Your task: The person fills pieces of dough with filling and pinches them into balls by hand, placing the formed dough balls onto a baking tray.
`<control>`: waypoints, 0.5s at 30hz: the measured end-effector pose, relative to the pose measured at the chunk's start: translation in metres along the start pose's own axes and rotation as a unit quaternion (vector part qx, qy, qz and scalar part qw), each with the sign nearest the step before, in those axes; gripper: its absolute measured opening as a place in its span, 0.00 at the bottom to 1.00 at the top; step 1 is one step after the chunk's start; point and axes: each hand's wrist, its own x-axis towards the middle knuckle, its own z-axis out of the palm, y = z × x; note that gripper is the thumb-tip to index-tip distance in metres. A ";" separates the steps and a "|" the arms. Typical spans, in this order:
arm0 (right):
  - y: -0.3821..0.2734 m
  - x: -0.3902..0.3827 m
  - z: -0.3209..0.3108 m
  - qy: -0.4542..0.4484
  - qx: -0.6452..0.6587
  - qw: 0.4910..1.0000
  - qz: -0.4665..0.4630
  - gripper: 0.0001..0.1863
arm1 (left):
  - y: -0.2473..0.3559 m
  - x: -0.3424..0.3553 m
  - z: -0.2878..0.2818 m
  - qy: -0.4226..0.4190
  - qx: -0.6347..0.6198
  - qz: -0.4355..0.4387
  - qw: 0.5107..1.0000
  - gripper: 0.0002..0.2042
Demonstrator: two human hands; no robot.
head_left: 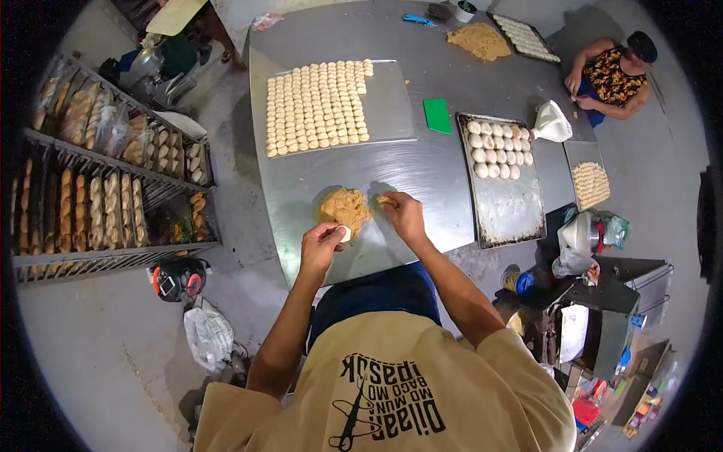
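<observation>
White dough (345,233), in left hand (319,245); brown lump (385,201), in right (407,216)

I stand at a broad metal table (444,196), its grey top catching a whitish sheen toward my side. Scuffed grey floor (245,128) stretches left of the table, and a tiered rack (113,258) with slatted metal shelves stands farther left. To the table's right spreads a plain grey expanse (651,169); I cannot tell wall from floor there. A soft shadow (576,34) falls past the table's far right corner. Right of its near end, I have a dark cabinet (614,290) and a cluttered brown shelf (642,383).
</observation>
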 end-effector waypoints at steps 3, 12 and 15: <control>-0.016 -0.004 0.029 -0.078 -0.186 0.973 -0.116 0.20 | -0.009 -0.010 -0.004 0.017 0.005 0.016 1.000 0.11; 0.014 0.001 0.034 -0.179 -0.223 0.928 -0.237 0.27 | -0.014 -0.040 0.038 0.164 -0.003 -0.020 0.986 0.09; 0.036 0.018 0.027 -0.172 -0.217 0.935 -0.222 0.24 | -0.005 -0.033 0.065 0.175 -0.019 -0.017 0.984 0.09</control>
